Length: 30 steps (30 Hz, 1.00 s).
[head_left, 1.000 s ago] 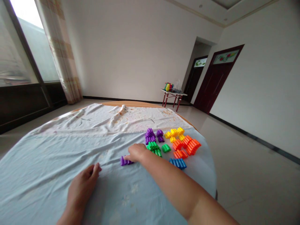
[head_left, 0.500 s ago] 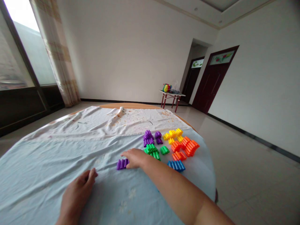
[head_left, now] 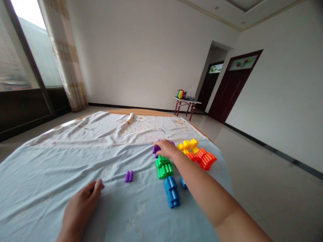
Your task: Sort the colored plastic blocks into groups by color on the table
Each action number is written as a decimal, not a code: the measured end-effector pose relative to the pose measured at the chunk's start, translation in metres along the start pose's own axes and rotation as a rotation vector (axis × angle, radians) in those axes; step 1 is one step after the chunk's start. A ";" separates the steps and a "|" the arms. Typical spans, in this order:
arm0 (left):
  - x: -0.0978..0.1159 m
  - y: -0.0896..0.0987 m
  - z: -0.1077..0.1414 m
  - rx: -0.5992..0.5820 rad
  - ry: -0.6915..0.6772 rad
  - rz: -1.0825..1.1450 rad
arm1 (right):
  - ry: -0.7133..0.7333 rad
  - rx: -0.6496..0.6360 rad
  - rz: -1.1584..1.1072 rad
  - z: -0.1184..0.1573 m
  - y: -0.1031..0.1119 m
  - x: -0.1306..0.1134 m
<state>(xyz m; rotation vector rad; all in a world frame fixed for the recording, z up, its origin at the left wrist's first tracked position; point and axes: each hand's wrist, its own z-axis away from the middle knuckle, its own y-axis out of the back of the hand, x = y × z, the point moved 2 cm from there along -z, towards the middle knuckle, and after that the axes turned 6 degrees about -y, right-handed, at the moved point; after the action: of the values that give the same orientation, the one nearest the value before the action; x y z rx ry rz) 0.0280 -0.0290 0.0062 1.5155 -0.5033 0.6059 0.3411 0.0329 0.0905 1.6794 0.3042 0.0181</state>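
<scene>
My right hand [head_left: 165, 148] reaches over the far purple group, its fingers and thumb closed around purple tube-shaped plastic blocks [head_left: 156, 149]. It hides most of that group. Just below it sit the stacked green tube blocks [head_left: 165, 170], and nearer to me the blue tube blocks [head_left: 172, 192]. Two purple tube blocks [head_left: 129, 176] lie side by side on the cloth between my hands. My left hand [head_left: 82, 205] rests on the cloth to their left, fingers curled in, with nothing visible in it.
Yellow blocks [head_left: 187, 144] and orange blocks [head_left: 207, 160] lie to the right, partly behind my right forearm. Another blue block [head_left: 183, 183] shows beside the forearm. A light blue cloth [head_left: 108, 208] covers the round table. A small table [head_left: 187, 99] stands far behind.
My right hand has moved from the near purple row up and right to the far purple group. The near row is shorter now. My left hand has hardly moved.
</scene>
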 end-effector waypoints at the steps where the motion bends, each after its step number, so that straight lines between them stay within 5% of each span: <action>1: -0.001 0.000 -0.001 -0.001 0.003 0.000 | -0.007 -0.021 0.007 -0.003 -0.001 0.007; 9: -0.008 -0.001 -0.003 0.000 -0.001 -0.013 | -0.019 -0.103 0.017 -0.016 -0.016 0.034; 23: -0.011 -0.003 -0.007 0.043 -0.024 -0.004 | -0.035 -0.121 -0.016 -0.016 -0.023 0.033; 27: -0.008 -0.003 -0.005 0.033 -0.023 0.010 | -0.027 -0.094 -0.031 -0.011 -0.022 0.020; 30: -0.005 -0.002 -0.002 0.037 -0.017 0.026 | 0.085 -0.057 -0.096 0.002 -0.020 -0.011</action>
<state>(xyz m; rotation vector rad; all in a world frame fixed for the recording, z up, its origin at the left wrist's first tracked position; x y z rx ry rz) 0.0257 -0.0273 0.0012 1.5525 -0.5280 0.6265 0.3270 0.0308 0.0726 1.6089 0.4446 0.0264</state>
